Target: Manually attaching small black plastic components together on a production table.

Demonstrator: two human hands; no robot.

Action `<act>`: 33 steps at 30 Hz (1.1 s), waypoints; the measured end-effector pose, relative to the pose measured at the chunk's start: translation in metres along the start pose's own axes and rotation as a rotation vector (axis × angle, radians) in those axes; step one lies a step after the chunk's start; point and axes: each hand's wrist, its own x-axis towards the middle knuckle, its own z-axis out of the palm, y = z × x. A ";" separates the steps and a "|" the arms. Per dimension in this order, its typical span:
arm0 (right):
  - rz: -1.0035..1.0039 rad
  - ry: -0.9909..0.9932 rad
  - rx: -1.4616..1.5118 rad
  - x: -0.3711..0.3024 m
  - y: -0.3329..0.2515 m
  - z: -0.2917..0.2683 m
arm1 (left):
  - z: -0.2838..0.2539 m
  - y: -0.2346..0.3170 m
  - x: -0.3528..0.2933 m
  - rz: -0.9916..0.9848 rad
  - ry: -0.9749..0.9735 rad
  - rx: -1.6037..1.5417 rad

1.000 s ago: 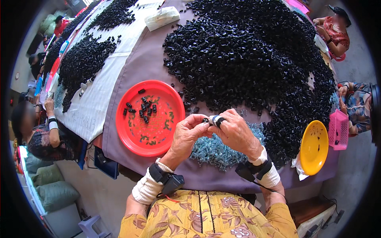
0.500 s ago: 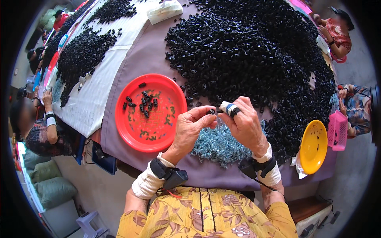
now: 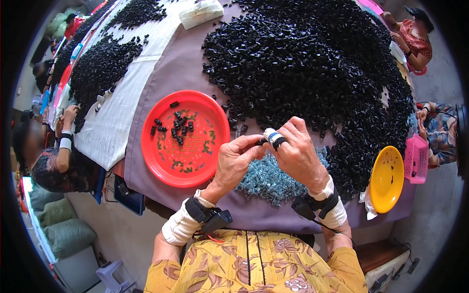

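In front of my chest, my two hands meet fingertip to fingertip. My left hand pinches a small black plastic piece between thumb and fingers. Bent inward, my right hand has its thumb and a cloth-wrapped finger closed against that piece's end; anything else between them is hidden. Below the fingers lies a heap of small pale-blue shiny pieces, too fine to make out. Left of my hands, a red round plate holds several black pieces. A large mound of similar black pieces spreads beyond my hands.
At the right edge stand a yellow plate and a pink basket. A white packet lies at the far side. More black pieces cover a white cloth at left. Other people sit around the table.
My fingertips have closed together over the black piece, whose round end showed before. The person at left has raised a hand toward the table.
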 end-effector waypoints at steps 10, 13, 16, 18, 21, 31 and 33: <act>0.020 -0.095 -0.073 -0.003 -0.007 0.000 | -0.002 0.002 0.000 0.085 -0.014 0.153; -0.002 -0.132 -0.078 -0.005 -0.007 0.001 | -0.002 0.003 -0.001 0.106 -0.018 0.186; -0.022 -0.182 -0.083 -0.005 -0.007 0.000 | -0.003 0.007 -0.002 0.136 -0.031 0.293; -0.036 -0.182 -0.070 -0.005 -0.005 0.000 | -0.003 0.009 -0.001 0.133 -0.031 0.327; -0.055 -0.190 -0.049 -0.008 -0.002 0.003 | -0.002 0.009 0.000 0.125 -0.038 0.376; -0.080 -0.301 0.087 -0.013 0.009 0.005 | -0.006 -0.005 -0.003 0.048 -0.078 0.391; -0.080 -0.324 0.099 -0.013 0.012 0.005 | -0.005 -0.006 -0.002 0.060 -0.083 0.423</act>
